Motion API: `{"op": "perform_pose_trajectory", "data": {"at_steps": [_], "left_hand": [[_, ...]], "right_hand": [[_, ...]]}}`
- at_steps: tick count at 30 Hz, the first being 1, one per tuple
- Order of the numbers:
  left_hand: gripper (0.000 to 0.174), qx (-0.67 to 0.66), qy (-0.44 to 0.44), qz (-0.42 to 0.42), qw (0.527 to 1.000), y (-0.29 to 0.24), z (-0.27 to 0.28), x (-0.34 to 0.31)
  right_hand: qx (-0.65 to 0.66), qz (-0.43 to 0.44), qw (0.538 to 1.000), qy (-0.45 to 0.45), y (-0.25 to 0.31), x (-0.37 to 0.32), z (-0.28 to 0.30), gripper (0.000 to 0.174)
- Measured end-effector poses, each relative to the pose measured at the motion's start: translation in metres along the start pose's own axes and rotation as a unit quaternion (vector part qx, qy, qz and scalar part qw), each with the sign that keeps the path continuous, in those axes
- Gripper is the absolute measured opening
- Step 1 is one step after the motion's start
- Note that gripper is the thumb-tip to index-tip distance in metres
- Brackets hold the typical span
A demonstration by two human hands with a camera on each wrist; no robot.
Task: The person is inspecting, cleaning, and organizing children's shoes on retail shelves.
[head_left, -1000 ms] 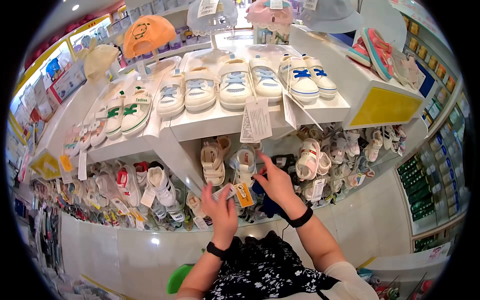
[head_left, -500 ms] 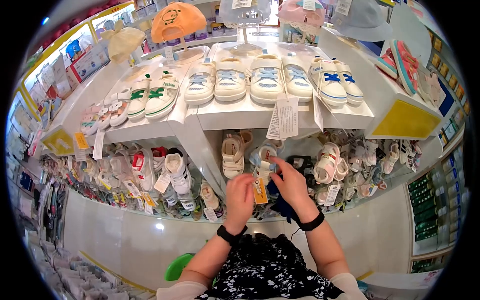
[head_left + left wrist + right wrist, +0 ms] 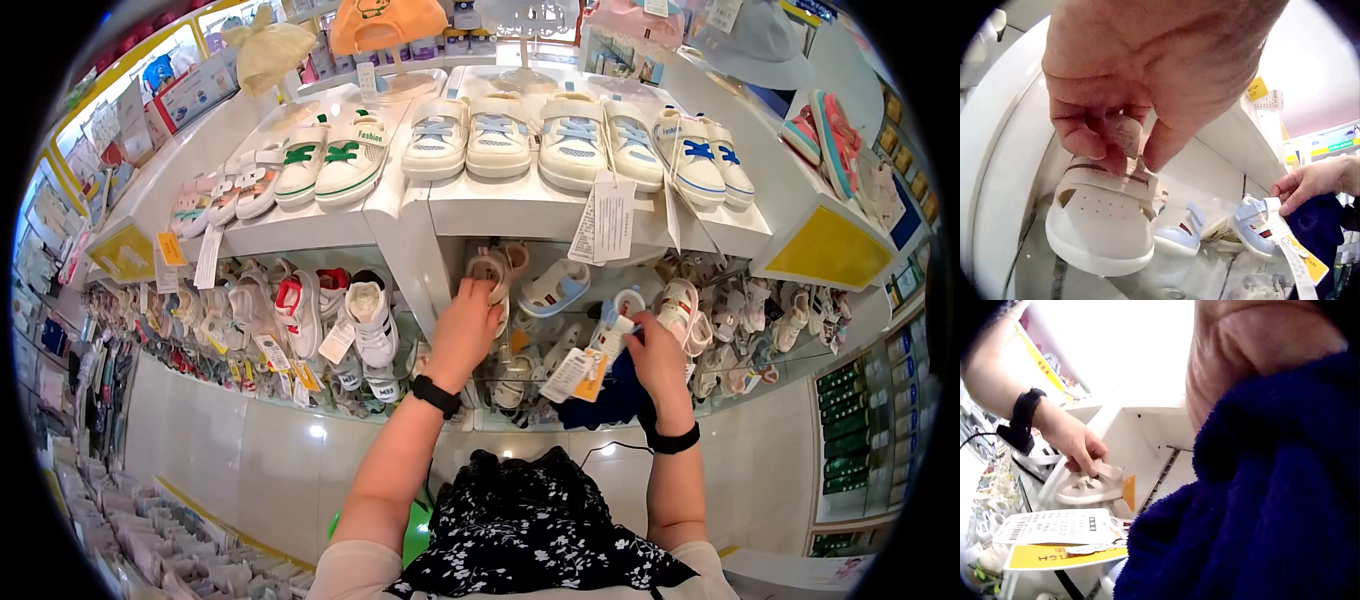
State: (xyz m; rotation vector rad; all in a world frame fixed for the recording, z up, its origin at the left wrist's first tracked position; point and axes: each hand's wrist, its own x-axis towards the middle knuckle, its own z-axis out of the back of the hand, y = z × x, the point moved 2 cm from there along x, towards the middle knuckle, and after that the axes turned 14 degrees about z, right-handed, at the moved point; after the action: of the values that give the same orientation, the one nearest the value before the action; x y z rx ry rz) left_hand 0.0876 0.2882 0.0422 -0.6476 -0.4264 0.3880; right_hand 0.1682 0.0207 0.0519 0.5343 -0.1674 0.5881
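Observation:
My left hand (image 3: 468, 330) reaches into the shelf compartment and pinches the strap of a cream child's sandal (image 3: 1100, 219), close above the glass. On the right, my right hand (image 3: 660, 360) grips a light blue and white child's sandal (image 3: 1259, 231) by its heel end. A white barcode tag (image 3: 568, 375) and an orange tag (image 3: 1063, 557) hang from that sandal. Bunched in the same hand is a dark blue cloth (image 3: 1260, 487), which hides most of the fingers in the right wrist view. The matching blue sandal (image 3: 553, 288) stands on the shelf between my hands.
Above the compartment, white shoes (image 3: 572, 145) line the display top (image 3: 500, 215), with paper tags (image 3: 605, 220) hanging over its edge. A white divider (image 3: 415, 260) borders the compartment on the left. Pink and white sandals (image 3: 678, 310) stand right of my right hand. More shoes (image 3: 372, 320) fill the left shelf.
My hands have parted from the blue sandal's spot. The right hand has carried one blue sandal and the cloth rightward; the left has moved up to the cream sandal. The head view has shifted.

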Motion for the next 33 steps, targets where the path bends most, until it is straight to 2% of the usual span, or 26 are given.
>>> {"op": "perform_pose_trajectory", "data": {"at_steps": [3, 4, 5, 7, 9, 11, 12, 13, 15, 17, 19, 21, 24, 30, 31, 33], "left_hand": [[0.022, 0.000, -0.006, -0.004, 1.000, 0.004, 0.000, 0.002], [0.021, -0.008, -0.005, -0.007, 1.000, -0.001, 0.006, -0.005], [0.020, -0.016, -0.003, -0.011, 1.000, -0.005, 0.013, -0.015], [0.018, -0.032, 0.010, 0.010, 0.999, -0.010, 0.025, -0.038], [0.018, -0.057, 0.032, 0.048, 0.997, -0.011, 0.036, -0.062], [0.019, -0.057, -0.014, 0.016, 0.998, -0.006, 0.040, -0.084], [0.020, -0.072, 0.004, 0.043, 0.996, -0.002, 0.042, -0.092], [0.021, -0.080, -0.007, 0.042, 0.996, 0.004, 0.041, -0.099], [0.021, -0.082, -0.009, 0.067, 0.994, 0.009, 0.044, -0.111], [0.019, -0.097, -0.020, 0.079, 0.992, 0.010, 0.051, -0.122], [0.018, -0.092, -0.043, 0.062, 0.993, 0.014, 0.057, -0.129], [0.018, -0.094, -0.039, 0.087, 0.991, 0.017, 0.064, -0.136], [0.019, -0.091, -0.047, 0.106, 0.989, 0.021, 0.068, -0.143], [0.020, -0.094, -0.076, 0.123, 0.985, 0.029, 0.070, -0.149], [0.021, -0.089, -0.068, 0.137, 0.984, 0.027, 0.072, -0.149], [0.020, -0.112, -0.061, 0.157, 0.979, 0.025, 0.071, -0.147]], "right_hand": [[-0.024, -0.047, 0.998, -0.028, 0.014, -0.003, 0.010, 0.039], [-0.001, -0.021, 0.999, -0.029, 0.024, -0.003, 0.012, 0.048], [0.000, -0.021, 1.000, -0.008, 0.038, -0.002, 0.014, 0.045], [0.054, 0.067, 0.996, -0.021, 0.054, 0.003, 0.004, 0.043], [0.038, 0.114, 0.993, 0.007, 0.072, 0.020, -0.008, 0.042], [0.028, 0.140, 0.989, 0.039, 0.078, 0.047, -0.037, 0.043], [0.006, 0.141, 0.987, 0.083, 0.091, 0.061, -0.043, 0.045], [0.012, 0.174, 0.983, 0.063, 0.093, 0.072, -0.056, 0.048], [-0.021, 0.158, 0.983, 0.094, 0.099, 0.100, -0.078, 0.050], [-0.043, 0.198, 0.976, 0.083, 0.065, 0.129, -0.130, 0.053], [-0.009, 0.243, 0.969, 0.032, 0.038, 0.152, -0.170, 0.047], [-0.044, 0.166, 0.977, 0.129, 0.039, 0.168, -0.163, 0.032], [0.001, 0.115, 0.984, 0.135, 0.064, 0.160, -0.135, 0.021], [0.017, 0.178, 0.948, 0.264, 0.075, 0.142, -0.105, 0.025], [0.029, 0.224, 0.940, 0.257, 0.070, 0.138, -0.107, 0.026], [0.042, 0.180, 0.950, 0.252, 0.082, 0.120, -0.091, 0.025]]}}
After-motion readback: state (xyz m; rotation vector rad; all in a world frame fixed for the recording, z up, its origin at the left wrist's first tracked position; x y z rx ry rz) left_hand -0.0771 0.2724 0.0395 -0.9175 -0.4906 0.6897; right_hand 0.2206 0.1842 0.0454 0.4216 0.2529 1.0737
